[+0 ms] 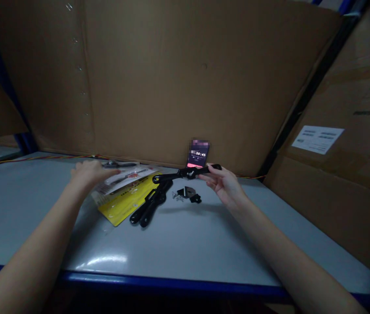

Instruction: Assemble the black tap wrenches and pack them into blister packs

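Right hand [226, 183] is pinching a long black metal arm [185, 173] and holding it just above the grey table [178, 235], while the left hand [88, 173] lies flat, fingers open, on the clear packaging [129, 178] over the yellow card [124, 203].

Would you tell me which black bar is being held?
The long bar gripped by the right hand, before the phone; the other bars lie untouched on the table by the yellow package.
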Motion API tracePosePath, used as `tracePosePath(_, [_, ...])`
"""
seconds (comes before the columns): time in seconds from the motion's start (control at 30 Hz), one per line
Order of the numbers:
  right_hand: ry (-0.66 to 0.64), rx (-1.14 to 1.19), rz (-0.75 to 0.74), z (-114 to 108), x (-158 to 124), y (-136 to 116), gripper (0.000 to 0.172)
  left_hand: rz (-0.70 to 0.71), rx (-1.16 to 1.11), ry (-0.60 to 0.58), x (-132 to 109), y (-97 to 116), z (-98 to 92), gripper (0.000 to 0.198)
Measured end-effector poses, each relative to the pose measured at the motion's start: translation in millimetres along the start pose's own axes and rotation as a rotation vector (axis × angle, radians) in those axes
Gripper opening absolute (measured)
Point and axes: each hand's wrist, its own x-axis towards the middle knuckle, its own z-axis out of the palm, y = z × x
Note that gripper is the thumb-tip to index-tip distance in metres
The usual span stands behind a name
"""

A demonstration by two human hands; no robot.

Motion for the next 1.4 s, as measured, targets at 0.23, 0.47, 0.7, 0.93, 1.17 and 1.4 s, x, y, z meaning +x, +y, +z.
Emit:
tracePosePath(0.23, [-0.123,-0.019,0.027,8,-8,-2,0.018,0.378,0.046,-0.089,-39,49,34.0,0.029])
tracePosePath(0.47, [-0.368,-0.085,0.026,19,-21,-8,0.03,0.026,-0.289,-1.088,-95,82,76.4,0.037])
tracePosePath(0.7, [-0.093,-0.261,-0.337,15,-9,-1,0.058,0.081,-0.384,-1.083,-91,88,101.7,0.04])
tracePosePath(0.93, [-0.291,-0.795,-0.397,7,-4,16,0.034,0.176,-0.287,-0.826,-97,89,119.6,0.045])
tracePosePath(1.17, [-0.553,-0.789,-0.206,16,-14,29,0.023,0.418,-0.017,-0.68,-120,75,114.6,0.038])
tracePosePath(1.4, [-0.491,-0.669,-0.083,25,-27,26,0.013,0.607,0.095,-0.585,-122,69,116.6,0.026])
